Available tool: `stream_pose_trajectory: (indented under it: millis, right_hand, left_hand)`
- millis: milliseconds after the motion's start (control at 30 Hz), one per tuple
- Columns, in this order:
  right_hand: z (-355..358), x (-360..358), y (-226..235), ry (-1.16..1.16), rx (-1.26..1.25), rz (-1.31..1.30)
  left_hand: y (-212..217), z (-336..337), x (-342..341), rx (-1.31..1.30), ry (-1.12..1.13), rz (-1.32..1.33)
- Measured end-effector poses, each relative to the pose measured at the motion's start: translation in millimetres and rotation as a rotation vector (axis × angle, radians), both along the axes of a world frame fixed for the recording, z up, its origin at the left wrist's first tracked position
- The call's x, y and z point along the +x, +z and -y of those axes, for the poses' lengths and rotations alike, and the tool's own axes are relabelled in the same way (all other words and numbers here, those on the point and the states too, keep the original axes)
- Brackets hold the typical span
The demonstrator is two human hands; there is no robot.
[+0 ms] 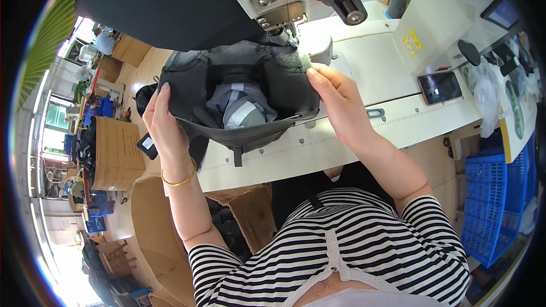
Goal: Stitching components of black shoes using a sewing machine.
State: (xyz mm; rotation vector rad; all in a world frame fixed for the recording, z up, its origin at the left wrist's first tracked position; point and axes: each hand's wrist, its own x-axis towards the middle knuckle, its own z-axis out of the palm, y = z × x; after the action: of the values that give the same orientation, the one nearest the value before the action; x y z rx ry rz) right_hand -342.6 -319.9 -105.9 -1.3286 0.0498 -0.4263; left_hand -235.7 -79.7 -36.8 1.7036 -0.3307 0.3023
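We hold a black bag (244, 135) between our two hands, its open mouth facing up toward us, over the left part of the white bench (392, 119) and just below the metal foot area of the sewing machine (344, 3). Whether the bag's far edge touches the machine, we cannot tell. Our left hand (165, 128) is closed on the left side of the bag, with the fingertips up near the rim; part of its grip is hidden from us. Our right hand (344, 105) pinches the right upper corner of the rim, thumb on the near face and the other fingers bent behind. Inside the bag we see a bunched grey cloth (242, 105) with paler bands across it, and a short black strap (238, 157) hangs from the near wall. We wear a gold bracelet (182, 181) on the left wrist and a striped shirt (341, 216).

To the right of our right hand, well apart from it, a dark-screened phone (441, 88) lies on the bench, with a clear plastic bag (486, 102) beyond it. Blue crates (489, 210) stand at the lower right. To our left, a large cardboard box (116, 153) stands on the floor, and another open carton (156, 233) sits close below our left forearm.
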Motion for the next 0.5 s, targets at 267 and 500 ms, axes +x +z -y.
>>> stream_pose_trajectory:
  millis: [267,500]
  right_hand:
    - [0,-7,-1,0.031,0.007,-0.069]
    - [0,-8,0,0.114,0.000,-0.015]
  left_hand:
    - [3,2,-6,-0.150,-0.084,-0.053]
    - [1,16,2,-0.444,-0.082,-0.144]
